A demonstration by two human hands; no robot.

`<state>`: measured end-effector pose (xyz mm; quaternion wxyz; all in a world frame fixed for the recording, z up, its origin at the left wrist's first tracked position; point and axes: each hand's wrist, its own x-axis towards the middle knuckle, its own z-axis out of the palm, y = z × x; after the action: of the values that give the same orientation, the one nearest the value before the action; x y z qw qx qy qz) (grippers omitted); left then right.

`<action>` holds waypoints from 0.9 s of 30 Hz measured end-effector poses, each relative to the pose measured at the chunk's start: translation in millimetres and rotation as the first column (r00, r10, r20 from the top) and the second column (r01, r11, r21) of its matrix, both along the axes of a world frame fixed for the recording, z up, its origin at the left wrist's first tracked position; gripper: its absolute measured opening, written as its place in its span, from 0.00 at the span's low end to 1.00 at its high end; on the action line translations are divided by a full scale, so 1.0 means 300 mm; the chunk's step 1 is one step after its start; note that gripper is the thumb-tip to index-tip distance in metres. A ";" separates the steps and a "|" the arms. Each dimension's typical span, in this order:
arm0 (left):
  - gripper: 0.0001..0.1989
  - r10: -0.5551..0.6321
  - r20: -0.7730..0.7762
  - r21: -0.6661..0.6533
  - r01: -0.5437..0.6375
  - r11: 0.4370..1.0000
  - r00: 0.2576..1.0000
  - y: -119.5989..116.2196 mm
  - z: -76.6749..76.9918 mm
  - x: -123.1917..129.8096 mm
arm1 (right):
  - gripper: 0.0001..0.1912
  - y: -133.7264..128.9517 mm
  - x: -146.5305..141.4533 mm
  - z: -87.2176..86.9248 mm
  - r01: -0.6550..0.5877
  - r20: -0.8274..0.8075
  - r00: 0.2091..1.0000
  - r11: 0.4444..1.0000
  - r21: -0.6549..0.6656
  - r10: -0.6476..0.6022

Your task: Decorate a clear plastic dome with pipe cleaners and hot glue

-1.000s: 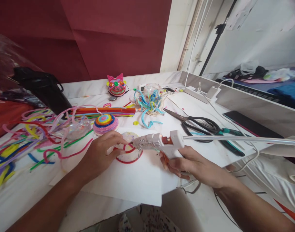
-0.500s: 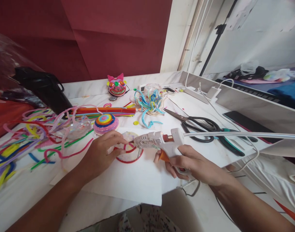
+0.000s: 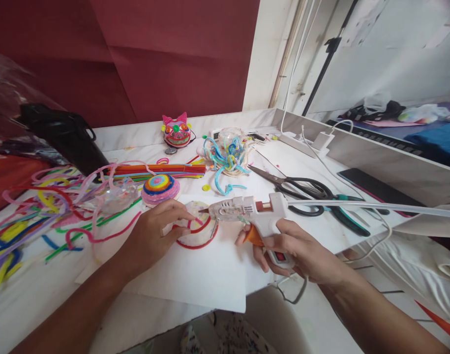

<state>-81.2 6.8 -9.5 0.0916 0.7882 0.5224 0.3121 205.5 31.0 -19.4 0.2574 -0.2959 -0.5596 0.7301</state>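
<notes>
My left hand (image 3: 156,228) is closed in a pinch on a pink pipe cleaner (image 3: 195,222) at the left side of a pale, rounded piece (image 3: 197,238). Red pipe cleaner runs along that piece's rim and across it. In my right hand (image 3: 284,246) is a white hot glue gun (image 3: 247,210), fingers wrapped around its handle by the orange trigger (image 3: 254,236). Its nozzle points left, just above the rounded piece and close to my left fingertips. Under the piece lies a white sheet of paper (image 3: 195,280). My left fingers hide part of the pink pipe cleaner.
A striped pipe-cleaner dome (image 3: 160,191) sits behind my left hand. Loose pipe cleaners (image 3: 58,211) spread leftward. Black scissors (image 3: 298,189) and pliers (image 3: 348,219) lie at the right. Farther back are a pink cat-like mask (image 3: 176,130) and a blue tangle (image 3: 230,155).
The glue gun has shifted slightly right and its nozzle has drawn back a little from my left fingertips. My left hand keeps its pinch in nearly the same place.
</notes>
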 end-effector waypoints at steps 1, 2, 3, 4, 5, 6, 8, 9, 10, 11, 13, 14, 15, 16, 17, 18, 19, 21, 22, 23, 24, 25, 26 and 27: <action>0.07 -0.003 0.001 0.002 0.003 1.000 1.000 0.000 -0.001 -0.001 | 0.14 -0.002 0.000 0.000 0.001 -0.014 1.000 1.000 -0.023 -0.001; 0.06 -0.005 0.003 0.007 0.005 1.000 1.000 0.000 -0.003 -0.002 | 0.16 -0.004 -0.001 0.000 -0.003 -0.028 1.000 0.999 -0.043 0.002; 0.06 -0.008 0.004 0.011 0.008 1.000 1.000 0.001 -0.004 -0.003 | 0.17 -0.007 -0.001 0.001 -0.007 -0.051 0.999 0.998 -0.056 0.004; 0.06 -0.009 0.003 0.014 0.009 1.000 1.000 0.001 -0.006 -0.004 | 0.17 -0.010 0.000 0.002 -0.011 -0.083 0.997 0.998 -0.063 0.006; 0.06 -0.006 0.000 0.014 0.006 1.000 1.000 0.001 -0.006 -0.004 | 0.17 -0.013 0.004 0.004 -0.013 -0.115 0.993 0.998 -0.066 0.006; 0.06 -0.005 -0.004 0.013 0.005 1.000 1.000 0.002 -0.006 -0.004 | 0.17 -0.017 0.010 0.007 -0.013 -0.149 0.989 0.998 -0.063 0.004; 0.06 -0.007 -0.011 0.016 0.008 1.000 1.000 0.002 -0.004 -0.004 | 0.17 -0.024 0.037 0.017 0.019 -0.207 0.978 0.999 -0.037 -0.026; 0.06 -0.009 -0.011 0.019 0.009 1.000 1.000 0.002 -0.003 -0.003 | 0.18 -0.027 0.058 0.024 0.059 -0.216 0.974 0.998 -0.017 -0.061; 0.07 -0.011 -0.011 0.024 0.011 1.000 1.000 0.002 -0.003 -0.003 | 0.18 -0.029 0.083 0.034 0.120 -0.210 0.971 0.993 0.012 -0.115; 0.07 -0.012 -0.011 0.030 0.013 0.999 1.000 0.002 -0.002 -0.004 | 0.19 -0.031 0.112 0.047 0.198 -0.184 0.965 0.979 0.052 -0.185; 0.07 -0.014 -0.016 0.037 0.015 0.999 1.000 0.004 -0.004 -0.006 | 0.19 -0.031 0.174 0.076 0.386 -0.094 0.922 0.908 0.162 -0.375; 0.07 -0.016 -0.019 0.039 0.017 0.999 1.000 0.006 -0.007 -0.008 | 0.18 -0.029 0.205 0.092 0.479 -0.044 0.875 0.847 0.230 -0.483; 0.07 -0.019 -0.021 0.044 0.020 0.999 1.000 0.008 -0.009 -0.011 | 0.17 -0.025 0.234 0.106 0.560 -0.007 0.811 0.772 0.300 -0.585; 0.07 -0.022 -0.023 0.052 0.023 0.998 1.000 0.010 -0.012 -0.013 | 0.16 -0.019 0.261 0.116 0.617 0.027 0.741 0.696 0.368 -0.671; 0.07 -0.026 -0.023 0.064 0.028 0.998 0.999 0.012 -0.015 -0.016 | 0.15 -0.010 0.285 0.123 0.655 0.051 0.669 0.620 0.431 -0.742; 0.07 -0.031 -0.025 0.081 0.033 0.996 0.999 0.015 -0.017 -0.019 | 0.14 0.002 0.308 0.124 0.668 0.079 0.601 0.554 0.497 -0.795; 0.07 -0.033 -0.030 0.100 0.036 0.994 0.999 0.018 -0.020 -0.022 | 0.13 0.016 0.329 0.119 0.651 0.117 0.543 0.505 0.567 -0.832; 0.08 -0.030 -0.052 0.151 0.038 0.988 0.998 0.024 -0.025 -0.027 | 0.13 0.053 0.370 0.094 0.548 0.190 0.443 0.432 0.716 -0.876; 0.09 -0.024 -0.070 0.170 0.036 0.985 0.997 0.027 -0.028 -0.030 | 0.13 0.073 0.388 0.077 0.473 0.202 0.410 0.397 0.787 -0.889; 0.08 -0.017 -0.086 0.191 0.033 0.981 0.996 0.031 -0.032 -0.032 | 0.14 0.093 0.406 0.058 0.390 0.189 0.414 0.361 0.847 -0.890; 0.08 -0.010 -0.095 0.212 0.030 0.977 0.995 0.035 -0.036 -0.035 | 0.14 0.112 0.421 0.040 0.300 0.167 0.419 0.310 0.902 -0.892; 0.07 -0.004 -0.095 0.234 0.026 0.972 0.996 0.040 -0.041 -0.038 | 0.15 0.128 0.433 0.023 0.207 0.167 0.419 0.273 0.939 -0.893; 0.07 -0.002 -0.088 0.253 0.024 0.967 0.996 0.044 -0.046 -0.040 | 0.16 0.142 0.441 0.007 0.127 0.174 0.401 0.242 0.962 -0.900; 0.07 -0.004 -0.078 0.268 0.025 0.963 0.997 0.047 -0.050 -0.041 | 0.16 0.153 0.446 -0.008 0.053 0.188 0.372 0.222 0.974 -0.909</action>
<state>-93.6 21.0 -24.5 -0.0340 0.8085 0.4728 0.3487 339.4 76.9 -21.7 0.3483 -0.5792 -0.7367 -0.0229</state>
